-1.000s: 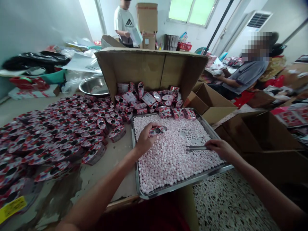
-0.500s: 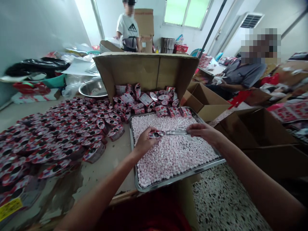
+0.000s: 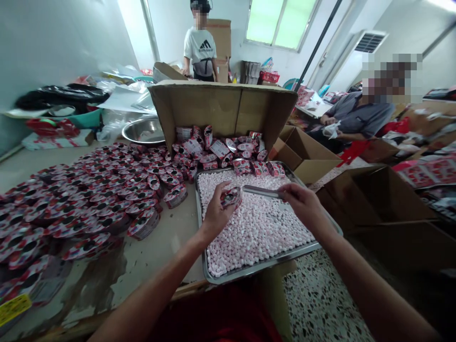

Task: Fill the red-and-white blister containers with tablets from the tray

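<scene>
In my left hand [image 3: 218, 209] is a small oval container [image 3: 231, 197] with a red and pink printed wrap, tilted so its open top shows. My right hand [image 3: 301, 197] pinches one end of a narrow metal scoop strip [image 3: 261, 191], whose far end is right beside the container's rim. Both hands are above a metal tray [image 3: 249, 274] spread with small white and pale pink candies [image 3: 245, 242]. Three matching containers [image 3: 260, 167] lie on the tray's far edge. Many more open-topped containers [image 3: 107, 190] stand on the table to the left.
A cardboard box [image 3: 203, 107] lies on its side behind the tray, with a heap of containers in it. A steel bowl [image 3: 144, 130] is at its left. Open cardboard boxes [image 3: 306, 152] stand at the right. One person [image 3: 201, 47] stands behind; another [image 3: 359, 114] sits at the right.
My left hand has tipped the container more upright. The metal strip in my right hand has turned from flat to edge-on near the container's rim. The whole view has shifted slightly.
</scene>
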`<state>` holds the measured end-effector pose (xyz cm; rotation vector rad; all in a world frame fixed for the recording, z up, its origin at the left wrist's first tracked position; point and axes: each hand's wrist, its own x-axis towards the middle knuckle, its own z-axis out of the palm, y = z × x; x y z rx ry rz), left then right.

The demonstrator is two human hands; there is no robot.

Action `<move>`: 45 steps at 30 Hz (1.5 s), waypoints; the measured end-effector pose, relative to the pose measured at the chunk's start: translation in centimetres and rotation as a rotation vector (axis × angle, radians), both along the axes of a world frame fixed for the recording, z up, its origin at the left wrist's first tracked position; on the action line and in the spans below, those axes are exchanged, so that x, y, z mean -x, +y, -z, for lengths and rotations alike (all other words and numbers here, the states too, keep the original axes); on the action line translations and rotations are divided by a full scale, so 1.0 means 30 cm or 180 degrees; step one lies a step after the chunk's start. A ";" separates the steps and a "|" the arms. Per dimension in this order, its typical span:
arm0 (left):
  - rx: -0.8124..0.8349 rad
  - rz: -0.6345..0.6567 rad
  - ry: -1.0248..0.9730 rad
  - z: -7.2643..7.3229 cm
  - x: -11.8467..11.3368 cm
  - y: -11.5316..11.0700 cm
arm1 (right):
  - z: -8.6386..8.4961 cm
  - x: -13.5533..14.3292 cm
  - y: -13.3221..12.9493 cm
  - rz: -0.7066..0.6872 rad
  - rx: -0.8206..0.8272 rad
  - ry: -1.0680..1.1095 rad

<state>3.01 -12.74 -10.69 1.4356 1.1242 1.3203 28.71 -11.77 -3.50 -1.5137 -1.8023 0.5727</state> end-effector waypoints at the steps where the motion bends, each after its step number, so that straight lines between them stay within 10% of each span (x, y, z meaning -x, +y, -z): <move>1: -0.0211 -0.0022 0.0221 0.001 0.003 -0.003 | 0.046 -0.013 -0.012 0.0100 0.0078 0.0355; 7: -0.0557 -0.0220 0.1144 0.018 0.078 -0.011 | 0.226 -0.142 -0.055 0.0715 0.0307 0.1190; 16: -0.0186 -0.0495 0.1869 -0.031 0.344 -0.106 | 0.381 -0.251 -0.047 0.1379 -0.0010 0.0685; 25: -0.0796 -0.1943 0.3382 0.166 0.487 -0.234 | 0.403 -0.255 -0.045 0.1596 -0.0126 0.0886; 28: -0.1192 -0.1848 0.3773 0.084 0.389 -0.123 | 0.400 -0.253 -0.049 0.1615 -0.0020 0.0921; 32: -0.1148 -0.1098 0.3688 -0.046 0.243 0.272 | 0.404 -0.241 -0.059 0.1650 -0.0032 0.0856; 37: -0.0509 -0.0420 0.3438 -0.078 0.191 0.651 | 0.372 -0.282 -0.029 0.1285 -0.0243 0.0260; 40: -0.0703 -0.0375 0.3307 -0.107 0.249 0.657 | 0.295 -0.410 0.061 0.0782 -0.0140 -0.0500; 45: -0.0744 -0.0897 0.2636 -0.093 0.358 0.459 | 0.237 -0.510 0.252 -0.0223 0.0774 -0.1215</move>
